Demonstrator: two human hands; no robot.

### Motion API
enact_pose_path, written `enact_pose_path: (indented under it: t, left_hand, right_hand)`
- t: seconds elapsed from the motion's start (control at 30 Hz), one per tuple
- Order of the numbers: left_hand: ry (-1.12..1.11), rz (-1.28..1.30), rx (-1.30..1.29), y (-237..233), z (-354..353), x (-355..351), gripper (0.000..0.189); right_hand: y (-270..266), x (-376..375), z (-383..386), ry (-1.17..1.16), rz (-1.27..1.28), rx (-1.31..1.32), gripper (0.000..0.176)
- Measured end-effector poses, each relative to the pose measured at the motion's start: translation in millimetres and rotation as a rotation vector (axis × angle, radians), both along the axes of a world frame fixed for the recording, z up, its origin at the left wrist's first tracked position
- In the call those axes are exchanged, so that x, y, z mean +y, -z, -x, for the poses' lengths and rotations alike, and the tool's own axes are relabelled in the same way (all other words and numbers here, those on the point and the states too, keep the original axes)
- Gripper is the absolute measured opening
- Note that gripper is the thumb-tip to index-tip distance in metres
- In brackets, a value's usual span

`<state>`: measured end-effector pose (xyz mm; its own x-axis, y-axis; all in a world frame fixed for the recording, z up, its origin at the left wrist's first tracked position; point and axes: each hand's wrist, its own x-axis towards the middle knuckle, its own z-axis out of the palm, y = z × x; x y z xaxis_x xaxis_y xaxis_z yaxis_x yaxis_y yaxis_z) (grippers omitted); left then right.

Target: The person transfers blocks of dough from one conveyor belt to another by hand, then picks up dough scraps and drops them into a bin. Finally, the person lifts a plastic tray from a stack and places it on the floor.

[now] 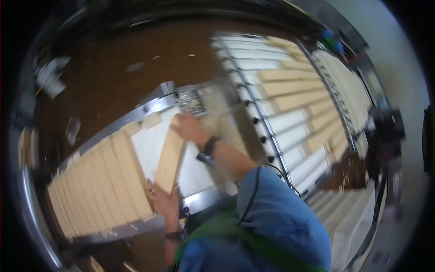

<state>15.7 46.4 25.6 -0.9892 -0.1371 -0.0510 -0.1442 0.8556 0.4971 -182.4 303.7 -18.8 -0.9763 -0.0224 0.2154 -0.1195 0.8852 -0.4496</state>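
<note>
A pale wooden board (167, 158) lies at a slant over a white surface, with one of my hands at each end. My right hand (191, 129) grips its far end, fingers curled over the edge. At the near end my left hand (164, 201) holds it with the thumb and fingers apart around the edge. Left of the board, a tightly packed row of similar boards (99, 181) stands side by side along the white work surface (147, 140). My left fingers are close to the nearest one in that row.
To the right, a slatted white rack (290, 131) carries several more boards (299, 90). A perforated metal plate (191, 99) lies beyond my right hand. Metal rails edge the work surface. Scraps (135, 67) lie on the brown floor. Another person (333, 43) is far off at upper right.
</note>
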Motion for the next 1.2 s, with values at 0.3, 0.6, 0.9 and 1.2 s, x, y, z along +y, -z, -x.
enact_pose_path:
  t: [0.3, 0.6, 0.9, 1.2]
  left_hand:
    - [0.078, -0.022, 0.024, 9.3, -4.7, 29.5, 0.088]
    - [0.621, -0.217, 0.398, -54.9, -22.9, 259.9, 0.081]
    - [0.947, 0.04, 0.089, -95.6, 6.3, 477.5, 0.092]
    - [0.594, -0.537, -0.017, -16.3, -9.0, 541.3, 0.074]
  right_hand:
    - [-40.2, 39.2, -102.6, 0.354, 0.232, 0.105, 0.053]
    - [-98.6, 306.6, -242.2, 0.841, 0.079, 0.564, 0.038]
    - [-63.2, 515.5, -281.1, 0.999, 0.036, -0.084, 0.054]
    - [-58.3, 465.4, -281.6, 0.791, -0.341, 0.168, 0.064]
